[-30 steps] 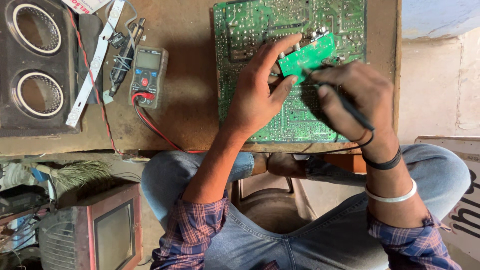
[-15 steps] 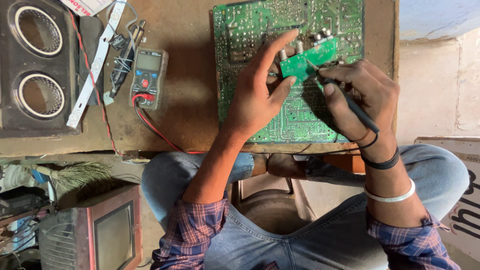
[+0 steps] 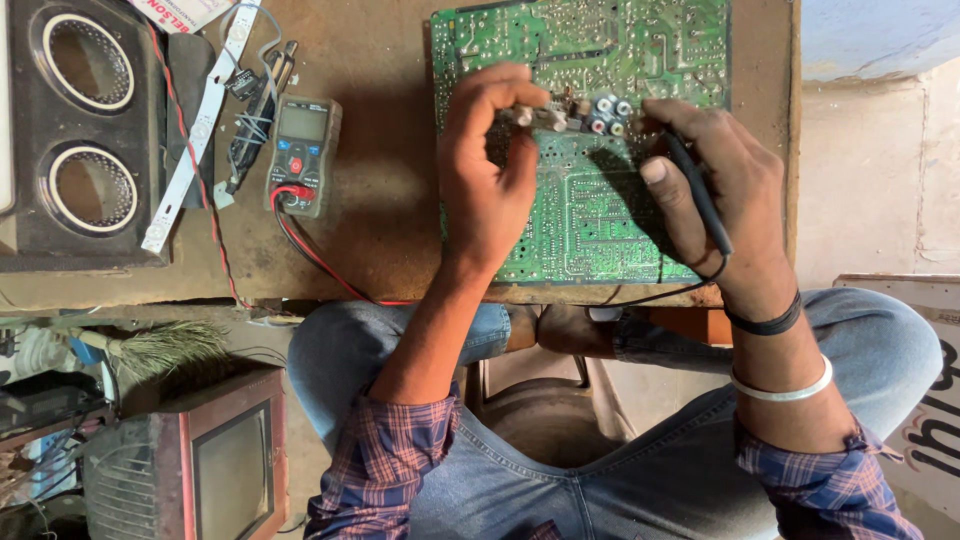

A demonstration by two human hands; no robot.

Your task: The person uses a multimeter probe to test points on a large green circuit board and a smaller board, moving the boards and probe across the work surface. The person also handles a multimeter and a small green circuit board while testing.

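- Pinching a small connector module between thumb and fingertips of the left hand, closed on its left end, right over the upper middle of the large green circuit board.
- Running left to right with its long axis, from the left hand's fingertips toward the right hand; round jacks showing at the end nearer the right hand.
- Gripping a black probe in the right hand, closed around it like a pen, shaft slanting up and leftward from the palm; tip hidden behind the fingers, so contact with the module cannot be told.
- Sitting just left of the right hand's fingertips, the module's jack end; left hand already on it, right hand close beside, seemingly touching or nearly so.
- Trailing a black lead from the probe below the right hand along the near edge of the desk.
- Lying well to the left of the left hand, a multimeter with a red lead plugged in; farther left still, a speaker box and a white strip.
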